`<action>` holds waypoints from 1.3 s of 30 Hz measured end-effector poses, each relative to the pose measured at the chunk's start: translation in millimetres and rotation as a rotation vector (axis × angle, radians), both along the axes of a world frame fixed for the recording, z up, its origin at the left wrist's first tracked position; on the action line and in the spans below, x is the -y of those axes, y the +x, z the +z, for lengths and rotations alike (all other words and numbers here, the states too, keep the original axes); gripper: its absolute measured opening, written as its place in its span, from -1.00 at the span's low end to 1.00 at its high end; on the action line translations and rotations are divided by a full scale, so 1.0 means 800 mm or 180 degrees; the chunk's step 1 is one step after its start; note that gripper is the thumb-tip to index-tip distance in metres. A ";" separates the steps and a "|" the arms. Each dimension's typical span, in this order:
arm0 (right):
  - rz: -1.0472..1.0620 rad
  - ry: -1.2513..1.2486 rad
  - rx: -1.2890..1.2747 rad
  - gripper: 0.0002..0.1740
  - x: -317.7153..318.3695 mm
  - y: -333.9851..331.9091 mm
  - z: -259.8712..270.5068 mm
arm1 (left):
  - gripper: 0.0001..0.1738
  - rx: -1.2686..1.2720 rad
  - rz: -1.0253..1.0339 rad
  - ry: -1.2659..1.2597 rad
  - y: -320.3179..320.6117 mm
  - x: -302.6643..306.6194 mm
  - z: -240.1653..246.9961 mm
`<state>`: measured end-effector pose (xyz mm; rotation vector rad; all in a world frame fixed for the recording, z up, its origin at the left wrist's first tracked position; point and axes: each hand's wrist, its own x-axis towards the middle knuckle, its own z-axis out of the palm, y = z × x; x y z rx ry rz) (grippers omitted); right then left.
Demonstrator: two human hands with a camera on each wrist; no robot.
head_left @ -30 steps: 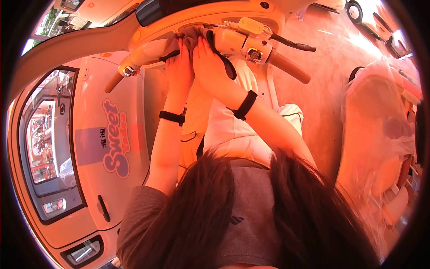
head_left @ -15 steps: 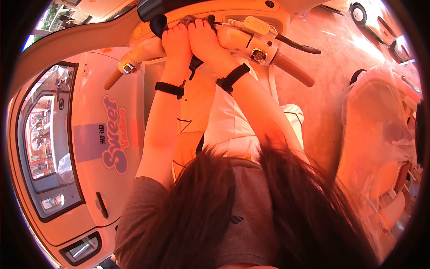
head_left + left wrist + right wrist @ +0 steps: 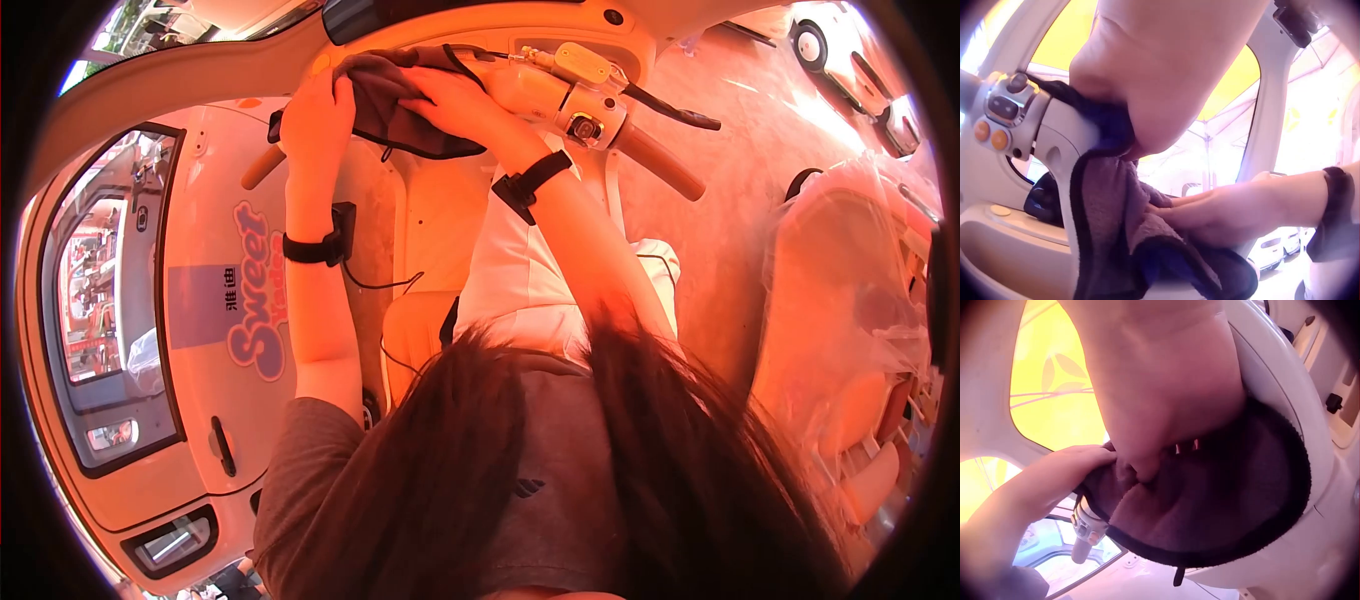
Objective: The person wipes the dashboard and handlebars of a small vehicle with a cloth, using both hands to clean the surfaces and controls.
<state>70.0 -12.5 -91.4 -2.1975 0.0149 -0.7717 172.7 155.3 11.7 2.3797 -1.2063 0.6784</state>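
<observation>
Dark cloth, bunched moments ago, now spreads across the upper-centre handlebar, apparently covering more; right hand lies loosely extended on it; left hand touches it, grip I can't tell.

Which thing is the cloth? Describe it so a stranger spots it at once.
Find the pale handlebar near the top of the head view. Across its middle and toward its left end, well left of the black lever, is the cloth. Unlike the hard, smooth parts around it, it is soft, rumpled and purplish, with a black border.
</observation>
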 end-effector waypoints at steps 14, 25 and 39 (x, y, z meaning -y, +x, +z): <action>-0.0364 -0.1427 0.0791 -0.54 -0.109 0.036 0.088 | -0.50 -0.1490 0.0382 -0.0536 0.099 -0.123 -0.023; -0.0223 -0.0071 -0.1259 -0.36 -0.079 0.119 0.123 | -0.45 -0.1593 0.0741 0.0126 0.135 -0.122 -0.022; -0.0591 0.1014 -0.0032 -0.47 -0.044 0.113 0.015 | -0.66 -0.4519 0.0820 0.0446 0.172 -0.098 0.009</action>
